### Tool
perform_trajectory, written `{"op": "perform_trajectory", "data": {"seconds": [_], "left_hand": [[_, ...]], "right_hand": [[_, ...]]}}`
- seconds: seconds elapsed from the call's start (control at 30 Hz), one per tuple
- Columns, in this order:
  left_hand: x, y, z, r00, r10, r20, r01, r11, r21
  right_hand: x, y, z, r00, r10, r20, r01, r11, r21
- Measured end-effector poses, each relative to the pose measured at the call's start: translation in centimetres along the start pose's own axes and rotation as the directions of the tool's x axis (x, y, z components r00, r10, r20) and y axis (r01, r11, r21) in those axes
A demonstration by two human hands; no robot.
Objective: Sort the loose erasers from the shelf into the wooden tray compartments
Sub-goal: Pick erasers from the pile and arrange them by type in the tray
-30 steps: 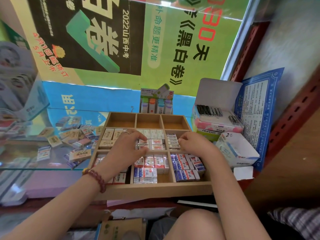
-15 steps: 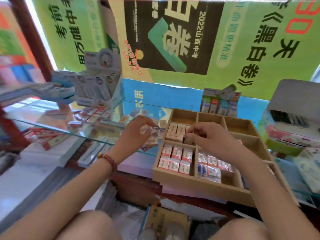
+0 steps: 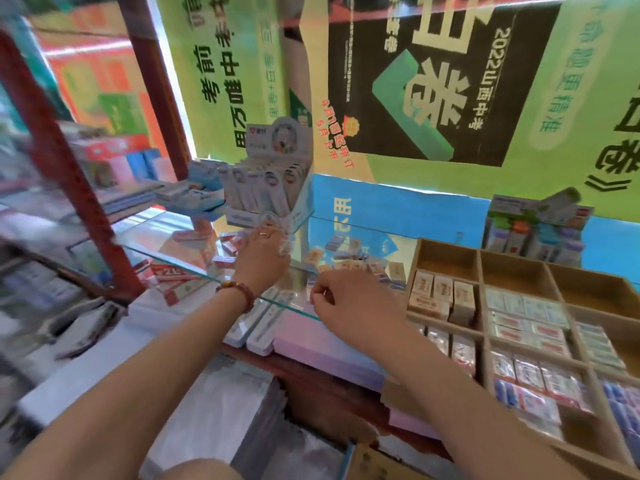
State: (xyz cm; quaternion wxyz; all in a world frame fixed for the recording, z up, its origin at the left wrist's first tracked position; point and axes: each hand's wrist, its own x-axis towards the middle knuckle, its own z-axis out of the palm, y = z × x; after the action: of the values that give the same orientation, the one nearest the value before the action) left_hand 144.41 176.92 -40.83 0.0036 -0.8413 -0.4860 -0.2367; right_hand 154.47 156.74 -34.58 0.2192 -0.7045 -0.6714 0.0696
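Observation:
The wooden tray [image 3: 480, 285] stands at the right on the glass shelf [image 3: 180, 233]. Its back compartments are bare, while the nearer ones hold rows of boxed erasers [image 3: 438, 295]. Loose erasers [image 3: 348, 259] lie scattered on the glass to the left of the tray, with a few pink ones [image 3: 227, 249] further left. My left hand [image 3: 264, 261] reaches forward over the glass with fingers stretched toward the pink erasers; motion blur hides the fingertips. My right hand [image 3: 349, 306] hovers at the shelf's front edge beside the tray, fingers curled, and nothing shows in it.
A display box of white packets [image 3: 270, 192] stands at the back of the glass just beyond my left hand. A red shelf post [image 3: 69, 188] rises at the left. Long white packs [image 3: 256, 323] lie under the glass. A rack of small bottles [image 3: 533, 226] stands behind the tray.
The view has swung left. Both hands left the tray: the left one reached further back-left over the glass shelf, and the right one came off the tray compartments to the shelf's front edge.

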Motion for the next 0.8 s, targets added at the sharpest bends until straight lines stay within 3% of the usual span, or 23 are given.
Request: {"op": "perform_trajectory", "data": {"seconds": [0.13,0.3,0.37,0.53,0.7,0.77,0.8], "left_hand": [[1.6,-1.1,2.0,0.99,-0.002,0.138,-0.01,0.996,0.09],[-0.4,-1.0,2.5,0.978,0.197,-0.069,-0.18,0.962,0.204],[-0.8,-1.1,2.6,0.971,0.214,-0.107,-0.19,0.962,0.198],[0.0,-1.1,2.3,0.985,0.168,-0.05,-0.164,0.983,0.077],[-0.8,-0.7,2.2,0.961,0.26,0.093,-0.276,0.919,0.282],[-1.1,-0.6,2.0,0.956,0.279,0.092,-0.294,0.919,0.264],[-1.3,-0.2,1.7,0.962,0.263,0.075,-0.272,0.946,0.177]], "right_hand": [[1.2,-0.1,0.7,0.998,0.016,-0.063,-0.016,1.0,-0.002],[1.8,-0.1,0.8,0.995,0.026,-0.092,-0.021,0.998,0.055],[1.9,-0.1,0.8,0.996,0.033,-0.088,-0.026,0.997,0.072],[1.8,0.2,0.8,0.996,0.043,-0.081,-0.036,0.996,0.08],[1.8,1.0,0.2,0.995,0.086,-0.05,-0.083,0.995,0.063],[1.9,1.4,-0.1,0.992,0.114,-0.061,-0.11,0.991,0.076],[1.9,1.5,-0.3,0.99,0.129,-0.065,-0.123,0.989,0.08]]}}
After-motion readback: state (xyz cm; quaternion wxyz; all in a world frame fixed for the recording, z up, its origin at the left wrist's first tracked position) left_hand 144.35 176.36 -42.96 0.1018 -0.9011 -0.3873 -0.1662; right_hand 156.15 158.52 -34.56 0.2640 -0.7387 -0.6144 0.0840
